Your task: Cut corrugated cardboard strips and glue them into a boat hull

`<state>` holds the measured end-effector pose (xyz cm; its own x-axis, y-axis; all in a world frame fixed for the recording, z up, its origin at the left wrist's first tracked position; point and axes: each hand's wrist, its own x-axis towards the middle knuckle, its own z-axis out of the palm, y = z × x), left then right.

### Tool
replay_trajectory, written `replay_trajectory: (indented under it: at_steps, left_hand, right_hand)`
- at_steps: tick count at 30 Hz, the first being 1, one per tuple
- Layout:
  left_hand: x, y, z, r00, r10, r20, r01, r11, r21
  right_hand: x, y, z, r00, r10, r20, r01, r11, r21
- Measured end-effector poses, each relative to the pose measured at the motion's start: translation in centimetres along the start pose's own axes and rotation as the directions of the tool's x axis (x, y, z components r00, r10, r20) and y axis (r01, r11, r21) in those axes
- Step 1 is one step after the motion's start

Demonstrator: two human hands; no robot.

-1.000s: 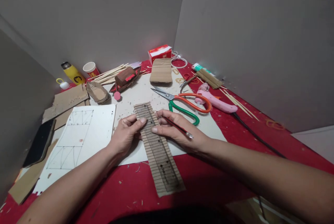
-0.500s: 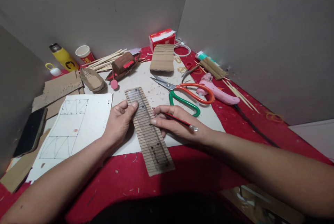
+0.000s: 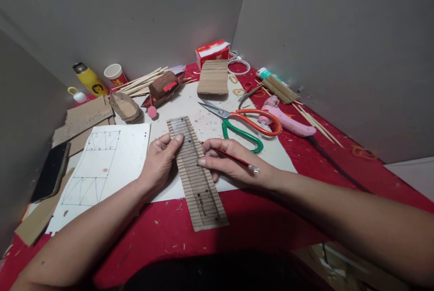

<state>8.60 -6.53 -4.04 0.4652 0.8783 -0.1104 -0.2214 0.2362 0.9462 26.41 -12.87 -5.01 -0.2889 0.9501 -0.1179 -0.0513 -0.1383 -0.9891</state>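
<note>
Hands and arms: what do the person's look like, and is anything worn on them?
Both are bare. The left hand and right hand wear no gloves, rings, watch or bracelets, and both forearms show no sleeves up to the picture's edge. The fingernails are short and unpainted. No markings show.

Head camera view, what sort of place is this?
Probably a home craft corner for cardboard model making. On the red table lie scissors, a pink glue gun and bamboo sticks. The left hand steadies a ruler on a corrugated strip; the right hand holds a pencil.
</note>
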Motion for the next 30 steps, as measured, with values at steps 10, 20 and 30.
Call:
replay_trajectory:
  at_steps: [10, 20, 30]
  left_hand:
    - [-0.23, 0.02, -0.07, 0.999, -0.039, 0.016, 0.039, 0.999, -0.029]
    - [-0.91, 0.13, 0.28, 0.999, -0.034, 0.028, 0.035, 0.999, -0.018]
    - [-0.92, -0.2, 0.37, 0.996, -0.057, 0.067, 0.061, 0.996, -0.066]
  right_hand:
    - [0.11, 0.28, 0.17, 1.0, 0.003, 0.003, -0.003, 0.998, 0.062]
    - [0.32, 0.81, 0.28, 1.0, -0.023, -0.009, 0.023, 0.999, 0.029]
    - [0.14, 0.13, 0.49, 1.0, -0.01, -0.026, 0.012, 0.998, 0.055]
